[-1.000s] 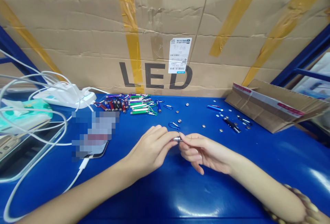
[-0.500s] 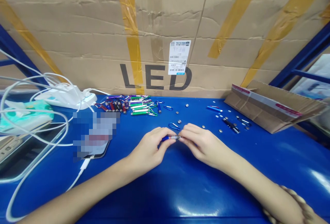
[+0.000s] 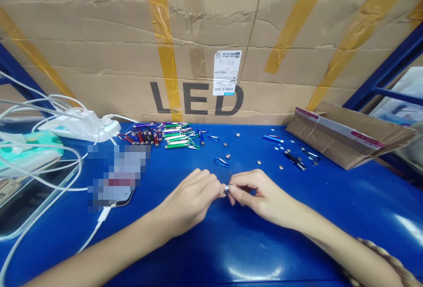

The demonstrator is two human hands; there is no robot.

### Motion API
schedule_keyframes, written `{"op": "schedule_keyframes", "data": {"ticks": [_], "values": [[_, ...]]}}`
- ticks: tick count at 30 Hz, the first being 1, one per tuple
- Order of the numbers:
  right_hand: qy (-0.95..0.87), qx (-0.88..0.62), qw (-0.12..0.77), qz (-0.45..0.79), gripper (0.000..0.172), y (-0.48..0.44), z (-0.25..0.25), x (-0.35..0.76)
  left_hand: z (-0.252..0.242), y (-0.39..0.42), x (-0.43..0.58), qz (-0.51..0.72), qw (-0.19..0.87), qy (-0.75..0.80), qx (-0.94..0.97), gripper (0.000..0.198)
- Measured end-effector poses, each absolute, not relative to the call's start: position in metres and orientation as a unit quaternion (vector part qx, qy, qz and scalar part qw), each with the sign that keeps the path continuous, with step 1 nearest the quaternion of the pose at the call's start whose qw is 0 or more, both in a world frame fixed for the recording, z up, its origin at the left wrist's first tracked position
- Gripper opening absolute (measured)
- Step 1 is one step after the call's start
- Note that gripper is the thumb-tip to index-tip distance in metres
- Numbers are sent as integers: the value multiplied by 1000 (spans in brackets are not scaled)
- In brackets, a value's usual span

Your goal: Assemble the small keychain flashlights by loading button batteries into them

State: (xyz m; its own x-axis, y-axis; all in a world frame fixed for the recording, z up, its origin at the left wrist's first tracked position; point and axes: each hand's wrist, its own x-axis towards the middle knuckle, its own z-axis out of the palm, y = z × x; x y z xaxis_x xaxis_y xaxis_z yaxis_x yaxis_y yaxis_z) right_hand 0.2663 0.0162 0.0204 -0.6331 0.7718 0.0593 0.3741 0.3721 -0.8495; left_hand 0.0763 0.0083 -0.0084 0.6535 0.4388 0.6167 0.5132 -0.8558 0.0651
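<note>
My left hand (image 3: 194, 196) is closed around a small flashlight, its knuckles turned up, so most of the tube is hidden. Only the silver end of the flashlight (image 3: 226, 188) shows between the two hands. The thumb and fingers of my right hand (image 3: 256, 192) pinch that end from the right. Just beyond my fingers lies a blue carabiner clip (image 3: 221, 162), with a button cell (image 3: 228, 156) beside it. Several more cells are scattered to the right, near a black flashlight (image 3: 295, 161) and a blue tube (image 3: 272, 139).
Rows of coloured mini flashlights (image 3: 178, 139) lie at the back of the blue table (image 3: 198, 251). A large cardboard box (image 3: 125, 57) stands behind. To the right is an open carton (image 3: 333, 141). On the left are a phone (image 3: 127, 177), a power strip (image 3: 82, 124) and looping white cables.
My left hand has rolled over, knuckles up, covering the blue tube that showed before. My right hand has shifted its pinch on the silver end. Both hands sit slightly lower in view.
</note>
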Motion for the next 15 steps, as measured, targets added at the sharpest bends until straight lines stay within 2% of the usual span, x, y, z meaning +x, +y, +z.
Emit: {"op": "schedule_keyframes", "data": {"ticks": [4,8,11,15], "values": [[-604,-337,210,691,28,20,16,266,-3,9,75,-299,132,-233,-916,24],[-400,-303,171,848,26,25,14,266,2,11,74,-275,182,-218,-919,24],[-350,-296,172,872,26,26,15,265,1,14,74,-294,139,-250,-912,23],[-449,-322,219,804,29,25,17,264,-6,16,77,-354,14,-305,-884,18]]}}
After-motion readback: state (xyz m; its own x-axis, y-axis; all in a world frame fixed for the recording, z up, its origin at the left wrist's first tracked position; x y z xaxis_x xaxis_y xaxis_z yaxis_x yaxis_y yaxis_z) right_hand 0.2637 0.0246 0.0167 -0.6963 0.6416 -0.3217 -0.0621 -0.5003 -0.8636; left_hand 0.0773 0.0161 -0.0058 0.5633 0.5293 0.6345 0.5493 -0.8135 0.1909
